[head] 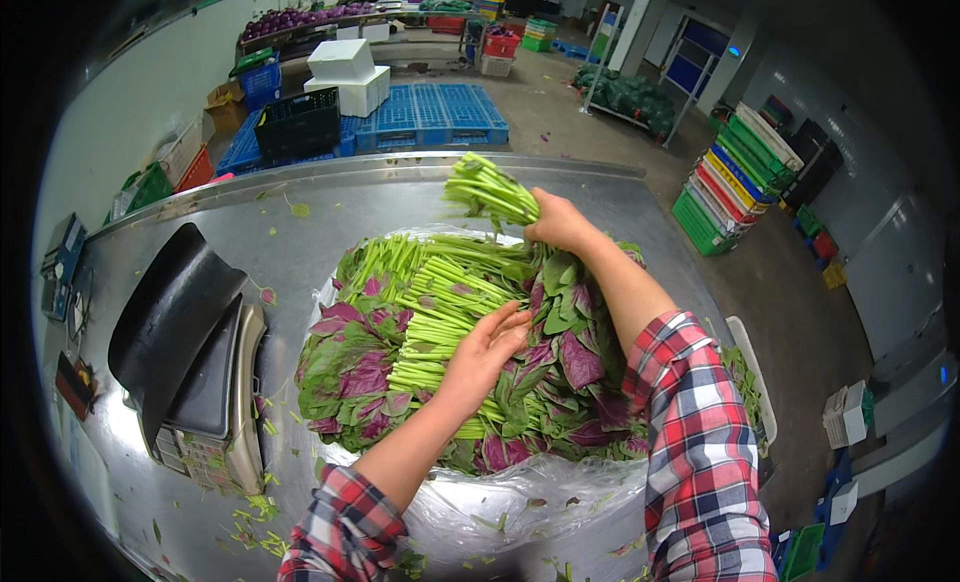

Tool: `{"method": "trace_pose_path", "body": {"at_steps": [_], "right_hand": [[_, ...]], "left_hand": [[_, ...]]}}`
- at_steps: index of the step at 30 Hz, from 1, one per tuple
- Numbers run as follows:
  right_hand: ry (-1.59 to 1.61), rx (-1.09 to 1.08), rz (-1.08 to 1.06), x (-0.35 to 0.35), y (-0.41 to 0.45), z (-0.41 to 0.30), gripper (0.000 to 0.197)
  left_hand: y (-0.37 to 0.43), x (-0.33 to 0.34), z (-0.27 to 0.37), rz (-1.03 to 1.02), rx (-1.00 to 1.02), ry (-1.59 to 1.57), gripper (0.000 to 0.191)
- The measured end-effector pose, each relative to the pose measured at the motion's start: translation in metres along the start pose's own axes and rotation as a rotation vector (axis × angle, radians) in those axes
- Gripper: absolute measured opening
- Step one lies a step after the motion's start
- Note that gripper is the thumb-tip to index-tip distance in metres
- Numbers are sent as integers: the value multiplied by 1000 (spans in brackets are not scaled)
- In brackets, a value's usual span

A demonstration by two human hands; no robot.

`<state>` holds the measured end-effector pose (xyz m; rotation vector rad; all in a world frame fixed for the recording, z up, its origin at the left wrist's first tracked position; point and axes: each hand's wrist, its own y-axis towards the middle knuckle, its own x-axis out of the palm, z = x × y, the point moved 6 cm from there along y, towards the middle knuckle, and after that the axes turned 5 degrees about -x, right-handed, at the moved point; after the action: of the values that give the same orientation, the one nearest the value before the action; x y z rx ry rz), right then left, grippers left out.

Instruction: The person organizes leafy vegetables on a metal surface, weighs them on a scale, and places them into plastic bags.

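A large pile of red amaranth greens [450,312], with green stems and purple-and-green leaves, lies on clear plastic film [525,499] on a stainless steel table [292,207]. My right hand [556,220] grips a bunch of amaranth [491,192] just below its stems, at the far right side of the pile. The cut stem ends point up and left, and the leaves hang down towards the pile. My left hand [487,349] is over the middle of the pile with its fingers apart, close to the leaves; whether it touches them I cannot tell.
On the left stands a digital scale [244,402] with a curved black tray [176,312] on it. Leaf and stem scraps lie nearby. A white container [757,379] with greens is at the right. Beyond the table are blue pallets [427,116], a black crate [300,124] and stacked crates [735,180].
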<state>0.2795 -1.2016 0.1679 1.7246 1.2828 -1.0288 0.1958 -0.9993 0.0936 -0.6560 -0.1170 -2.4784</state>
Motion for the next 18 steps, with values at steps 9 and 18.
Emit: {"method": "trace_pose_path", "body": {"at_steps": [9, 18], "right_hand": [[-175, 16, -310, 91, 18, 42, 59], [-110, 55, -30, 3, 19, 41, 52]], "left_hand": [[12, -8, -29, 50, 35, 144, 37], [10, -7, -13, -44, 14, -161, 46]]}}
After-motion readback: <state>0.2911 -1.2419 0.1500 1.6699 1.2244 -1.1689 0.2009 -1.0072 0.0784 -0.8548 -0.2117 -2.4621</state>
